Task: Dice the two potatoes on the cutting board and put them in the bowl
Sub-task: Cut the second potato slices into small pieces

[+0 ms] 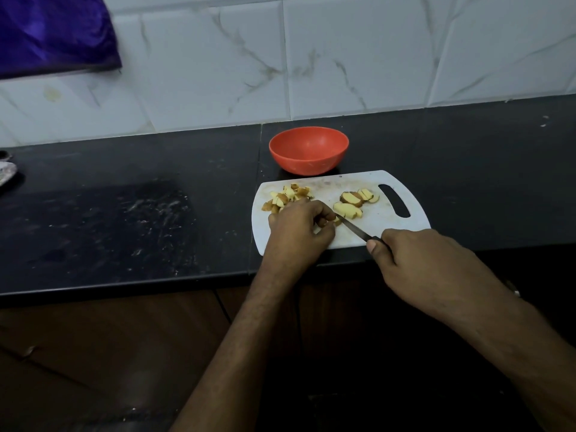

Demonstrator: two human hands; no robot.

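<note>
A white cutting board (pixel 330 185) lies on the black counter. Diced potato pieces (pixel 288 194) are piled at its far left, and several thicker potato slices (pixel 353 202) lie right of the middle. My left hand (pixel 297 224) has curled fingers pinching a small potato piece (pixel 337 220) on the board. The knife (pixel 357 230) is gripped by my right hand (pixel 427 263) at the board's near edge, its blade tip at that piece. An empty orange bowl (pixel 308 149) stands just behind the board.
The black counter (pixel 124 219) stretches left, with a dusty patch. A white marbled tile wall (pixel 280 57) rises behind. A purple cloth (pixel 53 32) hangs at the top left. A pale object (pixel 6 176) pokes in at the left edge.
</note>
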